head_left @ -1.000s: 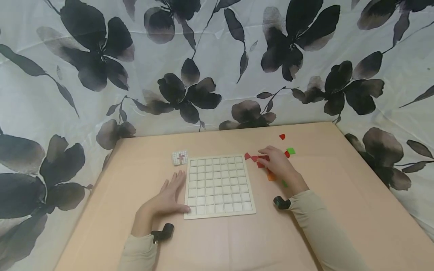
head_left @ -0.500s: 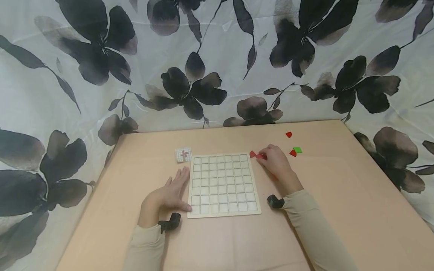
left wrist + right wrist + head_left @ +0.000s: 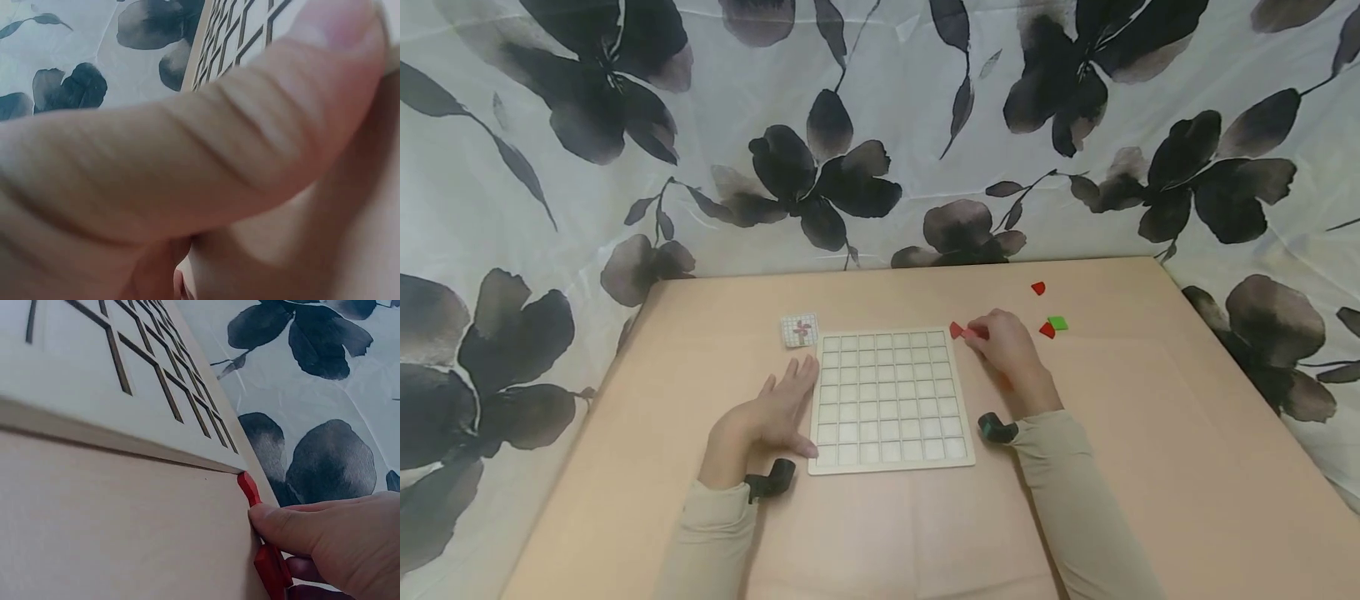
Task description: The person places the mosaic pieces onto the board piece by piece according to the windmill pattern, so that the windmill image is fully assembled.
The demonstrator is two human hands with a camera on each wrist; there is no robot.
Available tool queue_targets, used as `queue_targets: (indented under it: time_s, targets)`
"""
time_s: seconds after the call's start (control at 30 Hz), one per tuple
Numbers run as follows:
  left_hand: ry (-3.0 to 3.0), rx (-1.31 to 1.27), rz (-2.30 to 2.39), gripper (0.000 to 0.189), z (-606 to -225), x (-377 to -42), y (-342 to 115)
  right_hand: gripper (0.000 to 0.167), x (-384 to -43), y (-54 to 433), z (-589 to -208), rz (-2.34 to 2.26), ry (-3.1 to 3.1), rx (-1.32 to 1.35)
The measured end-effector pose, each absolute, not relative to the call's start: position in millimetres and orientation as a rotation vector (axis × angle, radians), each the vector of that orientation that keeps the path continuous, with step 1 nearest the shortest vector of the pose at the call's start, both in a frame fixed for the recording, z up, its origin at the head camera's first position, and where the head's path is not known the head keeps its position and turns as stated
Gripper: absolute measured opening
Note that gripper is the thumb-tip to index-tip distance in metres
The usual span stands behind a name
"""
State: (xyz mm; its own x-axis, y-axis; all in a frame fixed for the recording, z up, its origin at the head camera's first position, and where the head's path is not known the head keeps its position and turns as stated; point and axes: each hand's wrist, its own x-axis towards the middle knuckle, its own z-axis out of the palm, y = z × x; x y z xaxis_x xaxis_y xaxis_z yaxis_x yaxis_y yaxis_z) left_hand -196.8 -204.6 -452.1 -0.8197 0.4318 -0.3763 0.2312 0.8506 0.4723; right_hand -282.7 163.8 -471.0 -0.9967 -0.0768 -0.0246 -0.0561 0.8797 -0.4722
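A white grid board lies on the table. My left hand rests along its left side, fingers spread, thumb at the lower left corner. In the left wrist view the thumb crosses in front of the grid. By the board's upper right corner, my right hand pinches a small red tile with thumb and fingertips. Another red tile lies between this hand and the board's corner. In the right wrist view a red piece shows below the thumb; the other fingers are partly hidden.
A small card with a pinwheel pattern on a grid lies beyond the board's upper left corner. To the right are a green tile, a red tile against it, and another red tile farther back. A floral cloth hangs behind the table.
My right hand has drawn its fingers together onto a red tile. The orange and green tiles seen beneath it earlier no longer show. My left hand stays at the board's edge.
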Motion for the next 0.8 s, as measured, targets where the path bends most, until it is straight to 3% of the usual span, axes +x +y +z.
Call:
queue_targets:
  time_s: [0.8]
  targets:
    - [2.497, 0.528, 0.593, 0.135, -452.3, -196.9, -210.0, 0.041, -287.4, 171.3, -469.8, -0.892, 2.952, -0.077]
